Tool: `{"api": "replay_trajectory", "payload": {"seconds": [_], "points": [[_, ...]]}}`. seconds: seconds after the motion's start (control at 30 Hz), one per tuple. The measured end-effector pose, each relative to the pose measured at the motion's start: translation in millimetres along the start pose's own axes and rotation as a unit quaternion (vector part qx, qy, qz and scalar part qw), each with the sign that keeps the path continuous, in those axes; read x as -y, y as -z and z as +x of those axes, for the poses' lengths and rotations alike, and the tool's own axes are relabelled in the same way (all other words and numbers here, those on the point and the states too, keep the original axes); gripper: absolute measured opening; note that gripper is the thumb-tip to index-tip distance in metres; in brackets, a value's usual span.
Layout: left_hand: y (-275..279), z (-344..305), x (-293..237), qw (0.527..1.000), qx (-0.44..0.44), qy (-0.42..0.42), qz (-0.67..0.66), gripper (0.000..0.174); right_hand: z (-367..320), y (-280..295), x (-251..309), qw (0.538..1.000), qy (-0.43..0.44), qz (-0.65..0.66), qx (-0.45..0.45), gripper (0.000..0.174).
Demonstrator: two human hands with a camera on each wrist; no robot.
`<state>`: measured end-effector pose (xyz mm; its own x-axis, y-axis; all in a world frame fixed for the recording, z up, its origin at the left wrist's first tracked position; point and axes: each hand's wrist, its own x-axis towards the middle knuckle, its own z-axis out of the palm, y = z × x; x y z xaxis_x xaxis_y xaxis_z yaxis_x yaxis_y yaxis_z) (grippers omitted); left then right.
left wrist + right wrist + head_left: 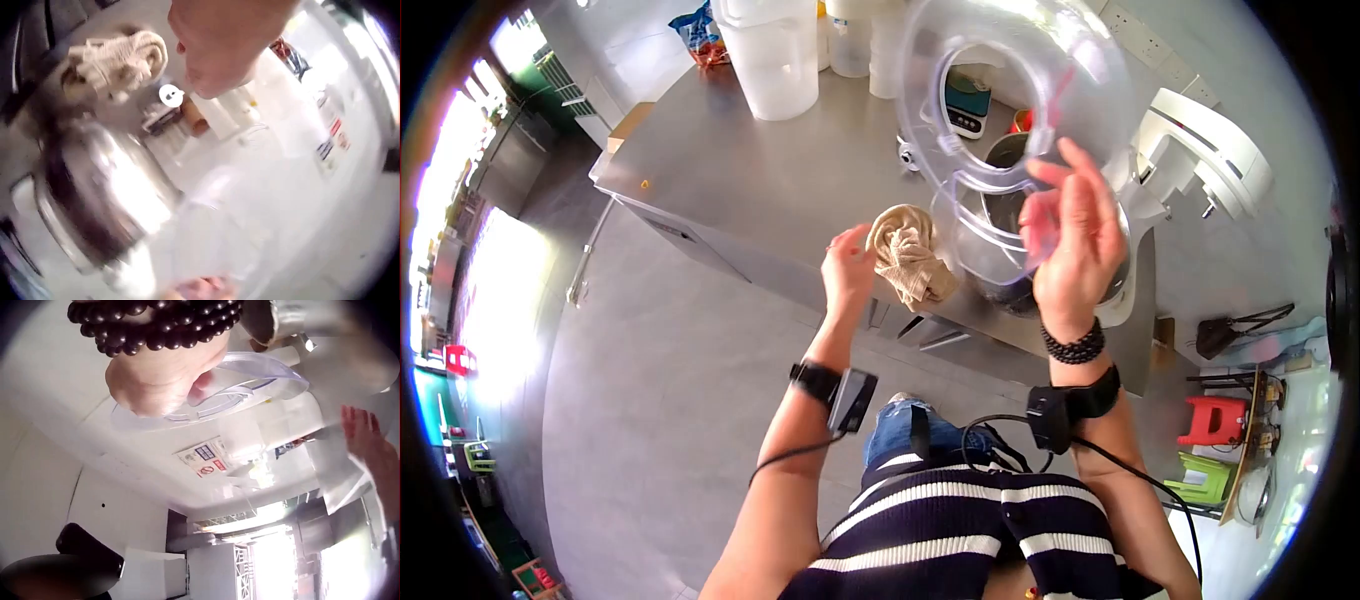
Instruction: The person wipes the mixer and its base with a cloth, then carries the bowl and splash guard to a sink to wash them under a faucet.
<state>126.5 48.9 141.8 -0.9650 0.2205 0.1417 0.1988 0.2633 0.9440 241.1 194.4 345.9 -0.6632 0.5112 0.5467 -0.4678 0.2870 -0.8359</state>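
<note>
My right hand [1080, 235] grips a clear plastic mixer splash guard [915, 75] by its pouring chute. The ring-shaped guard is held up over the counter, and the steel mixing bowl [112, 187] shows below it. A white stand mixer [1210, 150] with its head tilted up stands to the right. My left hand [848, 275] hovers at the counter's front edge, fingers relaxed and holding nothing. Beside it a crumpled beige cloth [910, 255] lies on the counter; the left wrist view shows a gap between hand and cloth.
On the steel counter [700, 150] stand a tall white plastic bin [768, 60], a clear container [848, 40] and a kitchen scale [968, 105]. A blue-and-red bag [698, 35] sits at the back left. Red [1215, 420] and green stools [1200, 480] are on the right.
</note>
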Motion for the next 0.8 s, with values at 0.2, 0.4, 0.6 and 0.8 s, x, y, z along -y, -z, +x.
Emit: {"api": "replay_trajectory", "payload": {"seconds": [0.2,0.4,0.6,0.8], "points": [[-48.3,4.0,22.7,0.943,0.091,-0.156,0.280,0.029,8.5,9.9,0.9,0.999,0.008,0.016,-0.042,0.030],[-26.5,6.0,9.8,0.966,-0.129,-0.015,-0.222,0.007,8.2,7.6,-6.1,0.999,0.012,-0.002,-0.037,0.027],[15.4,-10.4,-119.4,0.959,0.029,-0.050,-0.278,0.028,-0.9,-6.1,-8.6,1.000,-0.008,-0.020,-0.013,0.027],[-2.5,-5.6,-143.6,0.998,-0.048,-0.043,-0.017,0.024,-14.9,-18.7,-6.1,0.999,-0.013,-0.020,0.035,0.026]]}}
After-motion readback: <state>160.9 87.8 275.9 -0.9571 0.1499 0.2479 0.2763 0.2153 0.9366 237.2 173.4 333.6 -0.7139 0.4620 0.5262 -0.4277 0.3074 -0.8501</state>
